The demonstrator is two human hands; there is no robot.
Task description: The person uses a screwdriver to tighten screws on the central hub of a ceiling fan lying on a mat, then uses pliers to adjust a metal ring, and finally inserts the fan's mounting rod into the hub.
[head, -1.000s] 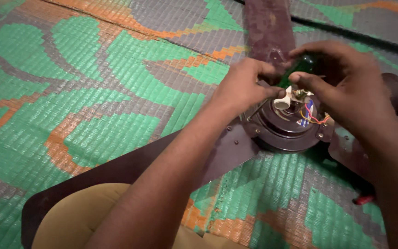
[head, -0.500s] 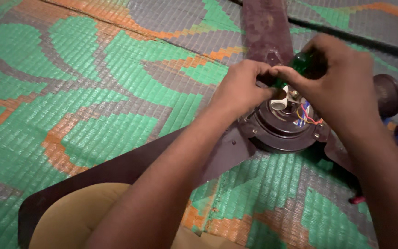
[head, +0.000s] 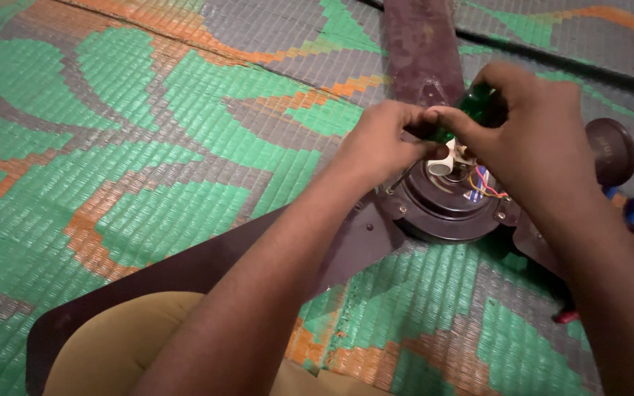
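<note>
A green handle (head: 476, 105) is gripped by the right hand (head: 533, 139) over the fan motor (head: 445, 198) — a white piece (head: 442, 163) is pinched by the left hand (head: 384, 144).

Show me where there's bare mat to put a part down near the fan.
The woven mat is open left of the upper fan blade and above the lower-left blade. A smaller bare patch lies below the motor hub. Around the hub it is crowded: left hand, right hand, coloured wires, dark round cap.

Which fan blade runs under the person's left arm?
The long brown blade pointing toward the lower left; the other blade points up, away from both arms.
</note>
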